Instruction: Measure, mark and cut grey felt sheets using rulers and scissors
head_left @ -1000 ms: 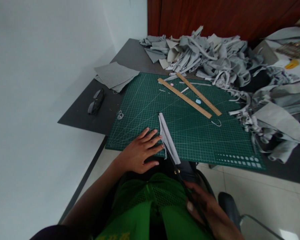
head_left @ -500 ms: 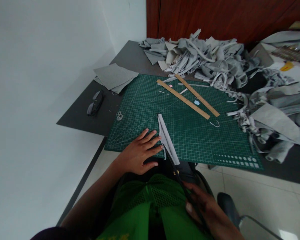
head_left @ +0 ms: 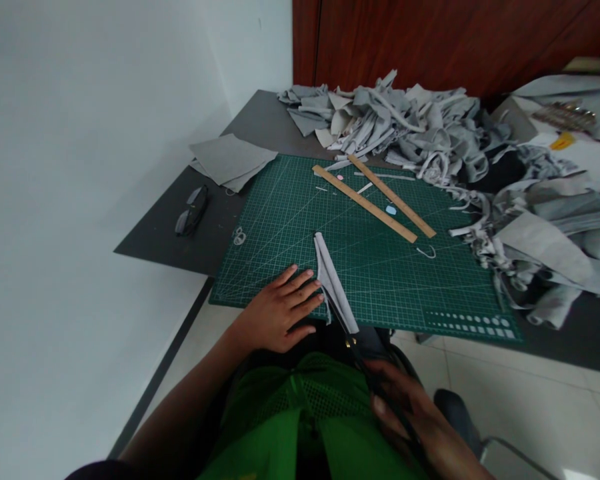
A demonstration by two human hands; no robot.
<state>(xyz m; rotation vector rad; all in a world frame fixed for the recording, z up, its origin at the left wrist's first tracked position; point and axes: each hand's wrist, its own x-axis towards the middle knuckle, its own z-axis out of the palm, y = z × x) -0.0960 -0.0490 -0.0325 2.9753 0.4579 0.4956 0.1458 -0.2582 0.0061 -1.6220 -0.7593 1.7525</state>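
Observation:
A narrow folded strip of grey fabric point(head_left: 333, 280) lies on the green cutting mat point(head_left: 380, 267), reaching over the mat's near edge. My left hand point(head_left: 276, 311) rests flat on the mat's near edge, fingers spread, fingertips touching the strip's left side. My right hand point(head_left: 410, 417) is low at the bottom, closed around the handles of black scissors point(head_left: 353, 343). The scissor blades point up along the strip's near end.
Two wooden rulers point(head_left: 375, 200) lie crossed on the mat's far part. A big heap of grey fabric scraps point(head_left: 420, 133) covers the back and right of the table. Flat grey sheets point(head_left: 230, 160) and dark glasses point(head_left: 193, 210) lie at the left.
The view has tilted slightly, so everything sits a little lower in the frame. Both hands, the strip and the scissors keep nearly the same places.

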